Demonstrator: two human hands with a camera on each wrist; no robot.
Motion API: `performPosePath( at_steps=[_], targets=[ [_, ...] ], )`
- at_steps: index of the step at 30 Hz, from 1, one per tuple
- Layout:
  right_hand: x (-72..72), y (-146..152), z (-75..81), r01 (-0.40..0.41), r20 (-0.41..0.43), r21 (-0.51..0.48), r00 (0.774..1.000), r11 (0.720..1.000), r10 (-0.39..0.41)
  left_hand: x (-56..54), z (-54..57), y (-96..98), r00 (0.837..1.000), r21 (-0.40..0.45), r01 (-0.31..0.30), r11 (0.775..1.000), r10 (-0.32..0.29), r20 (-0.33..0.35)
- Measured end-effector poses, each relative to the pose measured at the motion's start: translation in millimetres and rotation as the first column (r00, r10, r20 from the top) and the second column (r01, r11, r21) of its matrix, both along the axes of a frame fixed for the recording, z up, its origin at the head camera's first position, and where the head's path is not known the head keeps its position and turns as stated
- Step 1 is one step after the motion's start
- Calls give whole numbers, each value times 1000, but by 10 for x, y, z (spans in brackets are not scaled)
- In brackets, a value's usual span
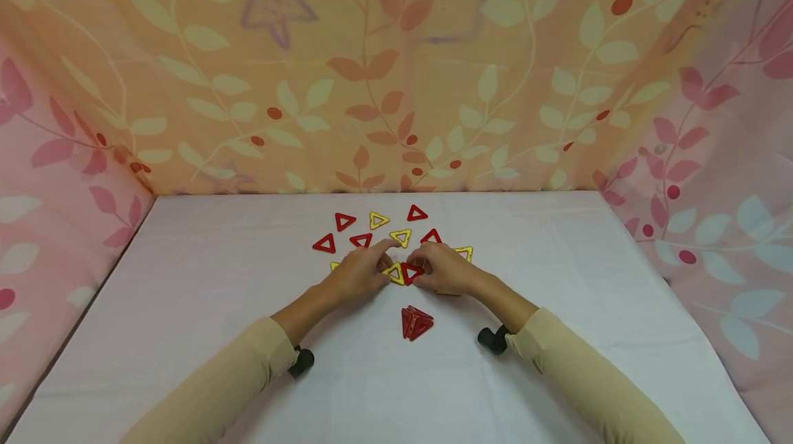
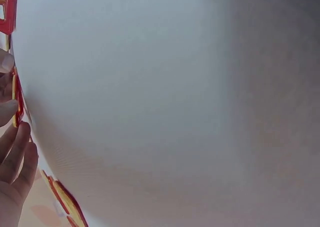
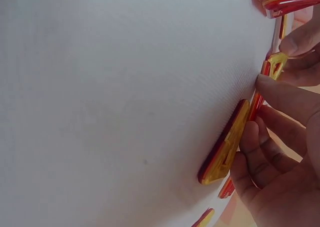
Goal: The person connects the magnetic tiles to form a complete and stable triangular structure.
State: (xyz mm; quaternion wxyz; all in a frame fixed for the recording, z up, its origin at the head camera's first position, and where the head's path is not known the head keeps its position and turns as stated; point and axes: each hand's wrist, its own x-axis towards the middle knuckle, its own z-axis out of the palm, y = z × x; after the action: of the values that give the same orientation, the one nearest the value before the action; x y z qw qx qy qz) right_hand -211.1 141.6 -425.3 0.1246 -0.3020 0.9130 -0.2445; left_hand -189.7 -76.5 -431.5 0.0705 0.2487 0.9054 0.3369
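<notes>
Near the middle of the table, my left hand (image 1: pixel 358 273) pinches a yellow triangle tile (image 1: pixel 396 281) with an open centre. Beside it, a red triangle tile (image 1: pixel 405 275) of the same kind is between the thumb and fingers of my right hand (image 1: pixel 447 269). The two tiles meet edge to edge in the head view. Closer to me stands a small red pyramid (image 1: pixel 417 324) of joined triangles. In the right wrist view, a tile with a yellow face and red edge (image 3: pixel 227 149) lies beside the right hand's curled fingers (image 3: pixel 250 172).
Several loose tiles lie beyond the hands, among them a red one (image 1: pixel 324 252), a yellow one (image 1: pixel 372 226) and a red one (image 1: pixel 411 217). Another yellow tile (image 1: pixel 469 252) is partly behind the right hand. Patterned curtains (image 1: pixel 396 86) border the white table (image 1: pixel 186 279).
</notes>
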Motion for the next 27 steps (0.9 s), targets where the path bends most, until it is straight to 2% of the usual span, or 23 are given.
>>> performPosePath(
  at_steps=[11, 27],
  targets=[
    [-6, -2, -9, -3, -12, 3, 1000, 1000, 3, -7, 48, 11, 999, 36, 2, 999, -3, 38],
    [-4, -9, -12, 0, -10, 14, 1000, 1000, 0, -22, 53, 67, 1000, 63, -1, 998, 1, 12]
  ],
)
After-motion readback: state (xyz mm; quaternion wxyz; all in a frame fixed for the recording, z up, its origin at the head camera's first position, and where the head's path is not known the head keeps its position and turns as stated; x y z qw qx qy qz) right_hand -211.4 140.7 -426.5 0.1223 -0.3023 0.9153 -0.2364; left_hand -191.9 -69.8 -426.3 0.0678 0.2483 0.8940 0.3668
